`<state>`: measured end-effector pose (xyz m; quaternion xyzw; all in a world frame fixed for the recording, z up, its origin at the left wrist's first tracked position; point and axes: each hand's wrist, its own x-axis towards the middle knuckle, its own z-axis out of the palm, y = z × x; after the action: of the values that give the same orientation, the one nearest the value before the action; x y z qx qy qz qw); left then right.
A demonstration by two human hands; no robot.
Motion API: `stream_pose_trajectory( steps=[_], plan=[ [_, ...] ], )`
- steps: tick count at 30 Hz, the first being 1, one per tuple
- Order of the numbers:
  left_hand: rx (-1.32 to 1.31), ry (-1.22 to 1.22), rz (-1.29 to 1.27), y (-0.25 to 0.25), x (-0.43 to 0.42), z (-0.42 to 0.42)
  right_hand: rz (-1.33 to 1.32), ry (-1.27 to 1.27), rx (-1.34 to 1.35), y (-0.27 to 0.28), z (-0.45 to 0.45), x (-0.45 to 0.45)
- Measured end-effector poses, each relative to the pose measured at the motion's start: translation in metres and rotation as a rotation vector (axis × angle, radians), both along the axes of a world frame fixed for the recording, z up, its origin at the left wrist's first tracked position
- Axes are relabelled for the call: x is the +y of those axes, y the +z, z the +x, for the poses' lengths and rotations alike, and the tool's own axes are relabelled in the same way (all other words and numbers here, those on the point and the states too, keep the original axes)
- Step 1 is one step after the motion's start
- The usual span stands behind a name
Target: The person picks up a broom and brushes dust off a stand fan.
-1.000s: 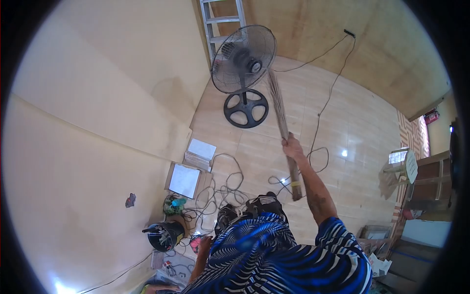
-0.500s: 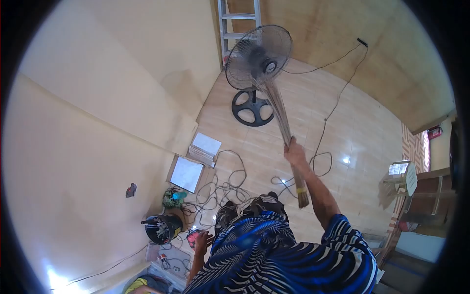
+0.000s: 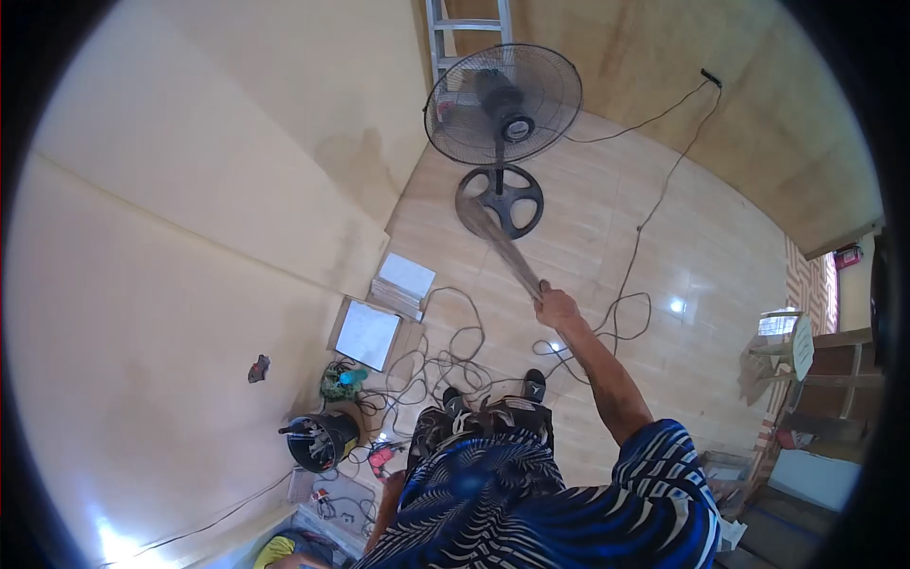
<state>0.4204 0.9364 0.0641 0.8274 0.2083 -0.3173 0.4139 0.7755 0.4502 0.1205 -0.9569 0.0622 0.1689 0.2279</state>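
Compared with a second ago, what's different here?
The broom has swung its bristle end leftward in view, from the lower right edge of the fan to its base. The right hand has kept its grip. The ladder and white-topped stack haven't moved.

Looks pretty bright, glares off the floor [image 3: 607, 228] down-right of the fan [image 3: 502, 119], softly shadows the wall [image 3: 237, 237] left of it, blurs the broom [image 3: 510, 253] below, warps toward blackout edges.

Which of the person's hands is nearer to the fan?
Right. The right hand, gripping a broom, is out in front of the fan; the left hand is much farther back, beside the shirt.
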Motion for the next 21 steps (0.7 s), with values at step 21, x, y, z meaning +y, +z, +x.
stream_pose_trajectory(
  steps=[21],
  plan=[
    [0.26, 0.415, -0.136, -0.001, 0.031, -0.06, 0.11, -0.061, -0.135, -0.047, 0.066, 0.123]
  ],
)
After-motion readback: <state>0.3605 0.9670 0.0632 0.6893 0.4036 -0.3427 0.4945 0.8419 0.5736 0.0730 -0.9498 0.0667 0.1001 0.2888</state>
